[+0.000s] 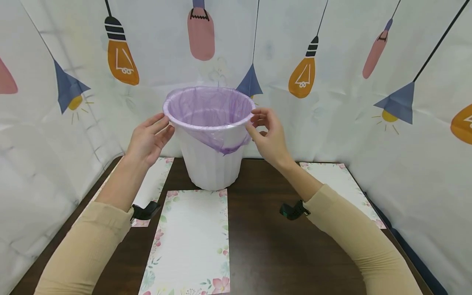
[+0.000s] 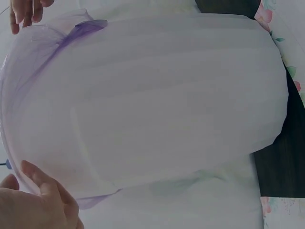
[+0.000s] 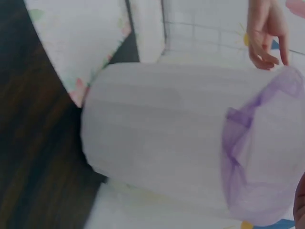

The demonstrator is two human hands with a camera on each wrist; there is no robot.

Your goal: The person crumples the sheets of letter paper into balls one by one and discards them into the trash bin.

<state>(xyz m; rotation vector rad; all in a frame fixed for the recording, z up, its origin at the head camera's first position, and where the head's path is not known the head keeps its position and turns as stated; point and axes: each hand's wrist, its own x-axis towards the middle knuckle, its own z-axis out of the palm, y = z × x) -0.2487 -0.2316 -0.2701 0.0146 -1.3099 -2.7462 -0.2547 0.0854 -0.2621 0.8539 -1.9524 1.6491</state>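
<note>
A white ribbed trash bin (image 1: 210,168) stands upright on the dark table, lined with a thin purple trash bag (image 1: 206,104). The bag is folded over the rim all round, and its loose edge (image 1: 226,150) hangs lowest at the front right. At the rim's left side, my left hand (image 1: 149,139) has its fingers extended, with fingertips right at the bag-covered edge. My right hand (image 1: 271,139) is at the opposite side, fingers loosely bent, thumb and index fingertips beside the rim. In the right wrist view, the purple fold (image 3: 238,138) bunches around the bin's upper part.
A floral-bordered white sheet (image 1: 195,237) lies in front of the bin. Similar sheets lie at the left (image 1: 156,180) and right (image 1: 337,184). The dark wooden table (image 1: 273,246) backs onto a pale cloth (image 1: 155,53) printed with lamps.
</note>
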